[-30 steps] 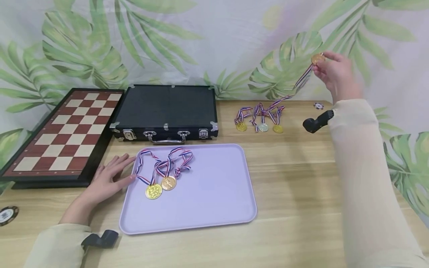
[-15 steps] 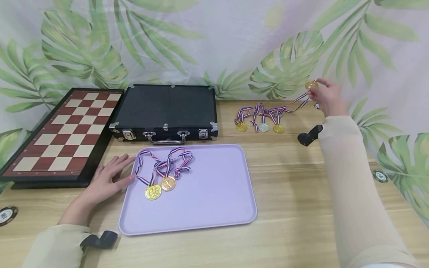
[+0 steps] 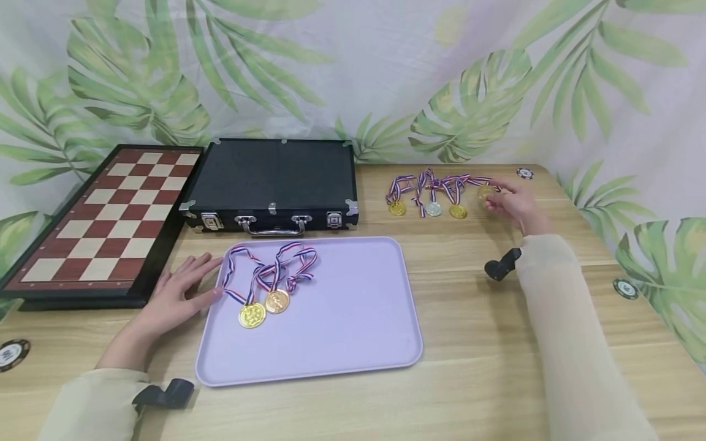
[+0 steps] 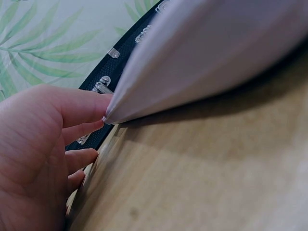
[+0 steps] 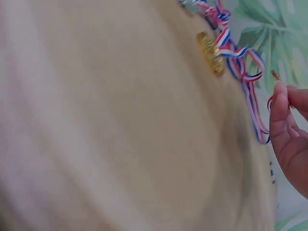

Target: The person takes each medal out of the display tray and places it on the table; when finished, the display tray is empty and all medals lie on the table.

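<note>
My right hand [image 3: 515,205] pinches a gold-coloured medal [image 3: 486,193] low over the table's back right; fingers partly cover the disc. Its striped ribbon [image 5: 252,108] trails left in the right wrist view. Beside it lie a gold medal [image 3: 458,211], a silver medal [image 3: 433,209] and another gold medal [image 3: 397,208] with bunched ribbons. My left hand [image 3: 175,300] touches the left rim of a lilac tray [image 3: 353,324], its fingers extended. On that tray rest a yellow-gold medal [image 3: 252,315] and a bronze-toned medal [image 3: 277,301] with ribbons attached.
A black case [image 3: 276,174] with metal clasps stands behind the tray. At the left is a checkered board [image 3: 118,214]. Poker chips lie at the back right [image 3: 525,173], right edge [image 3: 626,288] and left edge [image 3: 13,355]. A leaf-print cloth [image 3: 375,73] hangs behind the table.
My right hand has come down and left with the medal, from high in front of the cloth to just over the table beside the other medals. My left hand stays at the tray.
</note>
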A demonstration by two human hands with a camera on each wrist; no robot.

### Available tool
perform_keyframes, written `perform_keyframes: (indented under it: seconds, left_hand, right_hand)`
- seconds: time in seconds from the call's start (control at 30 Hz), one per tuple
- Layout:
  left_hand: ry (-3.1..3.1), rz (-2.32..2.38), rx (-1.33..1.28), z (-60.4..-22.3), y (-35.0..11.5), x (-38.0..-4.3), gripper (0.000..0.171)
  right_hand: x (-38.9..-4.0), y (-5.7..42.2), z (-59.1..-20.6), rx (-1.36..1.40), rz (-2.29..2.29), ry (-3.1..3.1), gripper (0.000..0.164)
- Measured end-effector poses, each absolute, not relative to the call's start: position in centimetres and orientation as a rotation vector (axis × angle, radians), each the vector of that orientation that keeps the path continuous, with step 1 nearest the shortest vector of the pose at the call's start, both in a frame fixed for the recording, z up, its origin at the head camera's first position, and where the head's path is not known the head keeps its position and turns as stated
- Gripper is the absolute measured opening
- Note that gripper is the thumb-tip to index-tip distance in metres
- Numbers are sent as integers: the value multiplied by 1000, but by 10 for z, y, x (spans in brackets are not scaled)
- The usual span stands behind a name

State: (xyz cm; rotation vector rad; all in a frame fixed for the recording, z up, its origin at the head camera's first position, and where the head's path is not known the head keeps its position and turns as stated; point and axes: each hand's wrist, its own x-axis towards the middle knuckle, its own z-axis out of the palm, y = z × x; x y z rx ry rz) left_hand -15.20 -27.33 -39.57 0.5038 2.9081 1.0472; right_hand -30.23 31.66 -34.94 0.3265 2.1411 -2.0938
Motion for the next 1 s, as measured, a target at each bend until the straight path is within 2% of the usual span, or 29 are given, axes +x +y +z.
perform_keyframes:
  seconds: [0.23, 0.5, 0.83, 1.0]
  left_hand:
    - [2907, 1053, 510, -395, -274, -152, 58]
    - [2906, 1052, 506, -396, -274, -151, 58]
    - [2906, 1056, 510, -398, -274, -152, 58]
    - [2905, 1053, 509, -398, -275, -153, 58]
  right_hand:
    - [-292, 321, -368, 327, -2016, 2155, 52]
    - [-288, 317, -370, 308, -1963, 2230, 50]
    - [-292, 316, -374, 232, -1484, 2596, 42]
    - [-287, 316, -369, 165, -1422, 2652, 39]
